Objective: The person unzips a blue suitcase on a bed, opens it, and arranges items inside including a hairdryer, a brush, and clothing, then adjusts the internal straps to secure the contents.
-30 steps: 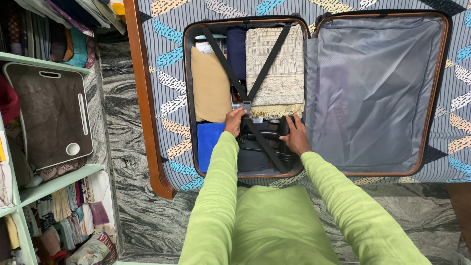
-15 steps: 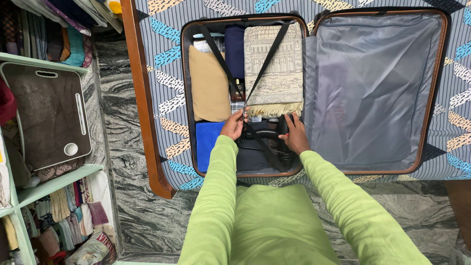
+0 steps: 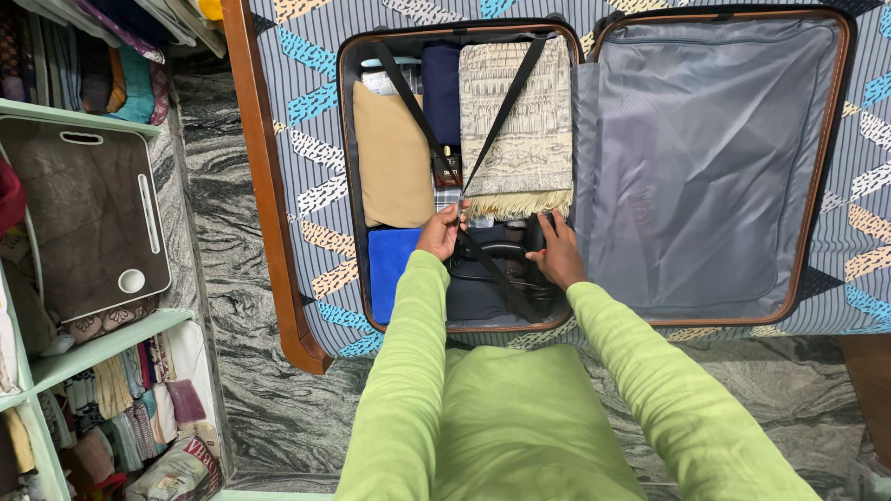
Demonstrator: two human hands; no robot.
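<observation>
Open suitcase (image 3: 594,167) lying flat on a bed (image 3: 297,102) with a patterned cover, seen from above. Its long axis runs left to right across the view: the packed half lies to the left, the empty grey-lined lid (image 3: 705,158) to the right, hinge line between them running away from the person.

Packed half: a tan folded cloth (image 3: 394,167), a dark navy garment (image 3: 441,88), a cream woven cloth with a fringe (image 3: 520,125), a blue folded cloth (image 3: 390,264), and dark items at the near end. Two black straps (image 3: 408,97) cross diagonally over the contents, each running from a far corner toward the near middle; they meet at a buckle near the centre.

Left hand (image 3: 441,232): at the crossing of the straps, grip pressed together, fingers pinching the strap just beside the fringe. Right hand (image 3: 557,250): resting on the dark items at the near right of the packed half, near a black cable (image 3: 483,274); fingers lie flat and bent, and whether they clasp anything cannot be told. Both sleeves are light green.

Left of the bed: grey marbled floor (image 3: 251,325) and green shelves (image 3: 102,343) with folded fabrics and a brown tray (image 3: 83,223).
</observation>
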